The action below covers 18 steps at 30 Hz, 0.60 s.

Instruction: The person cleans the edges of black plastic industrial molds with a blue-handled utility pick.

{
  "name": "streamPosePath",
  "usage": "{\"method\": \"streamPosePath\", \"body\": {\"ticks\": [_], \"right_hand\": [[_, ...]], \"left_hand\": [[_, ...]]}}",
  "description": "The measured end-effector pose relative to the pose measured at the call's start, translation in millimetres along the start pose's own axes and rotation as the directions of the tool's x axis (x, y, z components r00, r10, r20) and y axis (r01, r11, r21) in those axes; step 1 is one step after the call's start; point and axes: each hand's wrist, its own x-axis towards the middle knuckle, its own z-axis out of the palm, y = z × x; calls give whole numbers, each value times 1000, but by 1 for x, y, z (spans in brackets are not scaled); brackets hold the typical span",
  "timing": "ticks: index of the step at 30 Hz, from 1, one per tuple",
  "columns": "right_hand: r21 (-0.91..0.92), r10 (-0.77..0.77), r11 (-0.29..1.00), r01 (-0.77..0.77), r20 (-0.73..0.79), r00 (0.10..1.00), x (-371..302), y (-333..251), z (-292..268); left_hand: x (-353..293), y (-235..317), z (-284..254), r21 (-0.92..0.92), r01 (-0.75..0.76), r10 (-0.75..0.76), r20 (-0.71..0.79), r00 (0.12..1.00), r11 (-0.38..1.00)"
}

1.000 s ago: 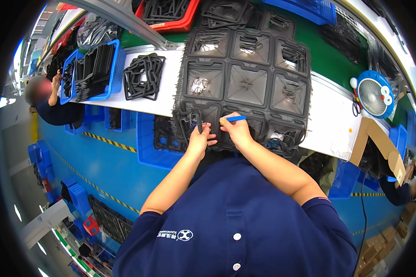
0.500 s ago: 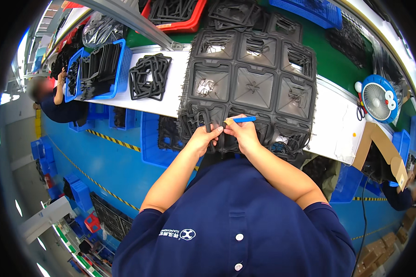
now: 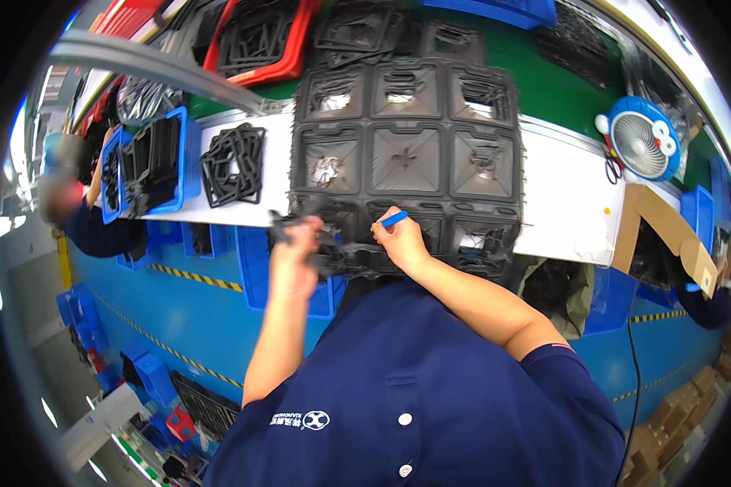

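My left hand (image 3: 296,247), smeared by motion, is closed on a black plastic frame (image 3: 330,253) at the near left corner of a large black moulded sheet (image 3: 406,162). Blur hides the frame's outline. My right hand (image 3: 404,245) is closed round a slim blue-handled tool (image 3: 395,218) above the sheet's near row; its working end is hidden by the fingers. The sheet is a grid of square pockets, several of them torn or cut through in the middle.
A pile of black frames (image 3: 233,165) lies on the white table (image 3: 564,219), left of the sheet. Beyond it are a blue basket (image 3: 188,166) and a red bin (image 3: 300,49) of frames. To the right stand a blue fan (image 3: 643,140), scissors (image 3: 614,169) and an open cardboard box (image 3: 635,219).
My left hand has swung left, away from my right hand, carrying the black frame. My right hand keeps the blue-handled tool, now tilted more. The whole view has shifted slightly.
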Motion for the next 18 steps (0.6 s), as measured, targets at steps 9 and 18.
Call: {"method": "streamPosePath", "body": {"ticks": [9, 18], "right_hand": [[-84, -63, 995, 61, -19, 998, -5, -10, -46], [231, -82, 940, 252, -562, 823, 35, -5, -250]], "left_hand": [[-18, 209, -11, -771, -81, 540, 363, 759, 632], [61, -15, 190, 176, 199, -265, 618, 740, 964]]}}
